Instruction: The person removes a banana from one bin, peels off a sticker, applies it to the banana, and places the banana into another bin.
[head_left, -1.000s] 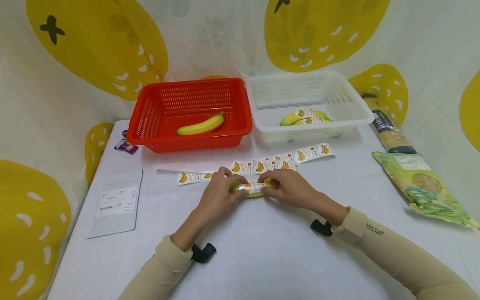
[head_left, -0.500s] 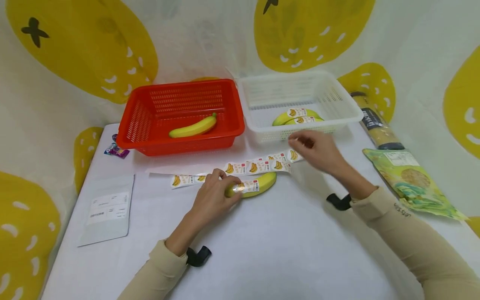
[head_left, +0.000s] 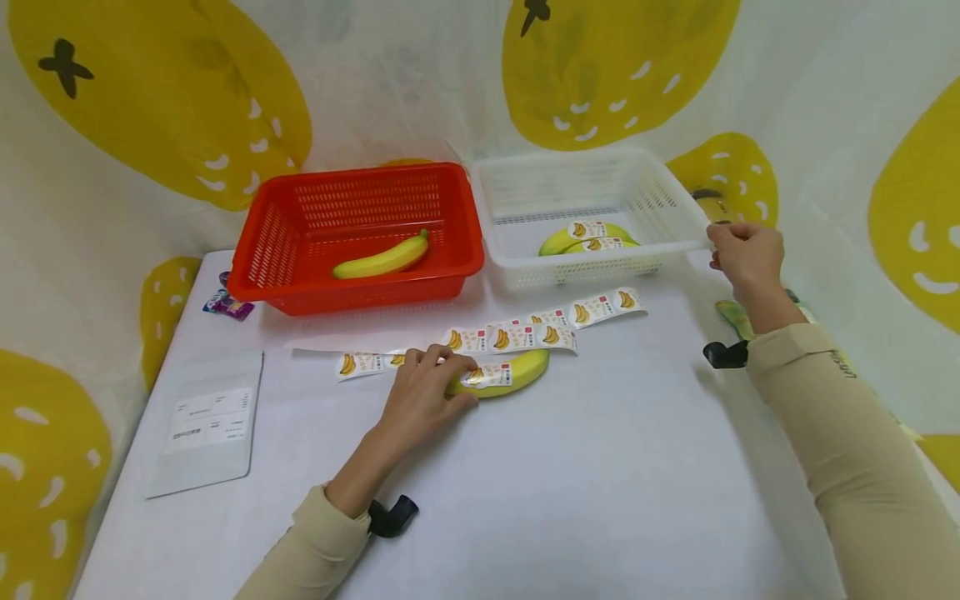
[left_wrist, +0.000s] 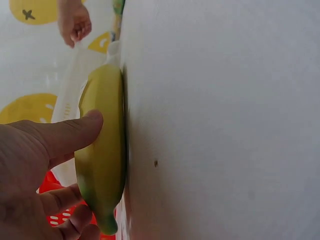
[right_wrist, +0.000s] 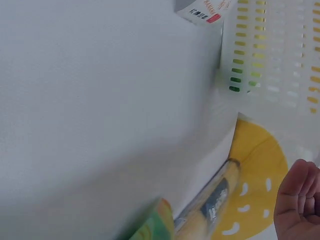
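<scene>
A yellow banana [head_left: 532,368] with a white banana-print label [head_left: 487,375] along its top lies on the table. My left hand [head_left: 427,387] holds its left end, the thumb pressing on its side in the left wrist view [left_wrist: 30,165]. My right hand [head_left: 752,254] is at the right front corner of the white basket [head_left: 600,257], fingers curled at its rim. Inside that basket lie labelled bananas [head_left: 555,242]. Strips of banana labels [head_left: 502,338] stretch across the table behind the held banana.
A red basket [head_left: 352,292] with one banana [head_left: 382,259] stands left of the white one. A grey pouch [head_left: 206,425] and small wrapped sweets [head_left: 228,306] lie at the left. At the right are a green bag [right_wrist: 157,222] and a clear packet with a dark label [right_wrist: 215,200].
My right hand has let go of the banana's right end and moved up and right to the white basket's corner. My left hand stays on the banana. The head view has shifted slightly.
</scene>
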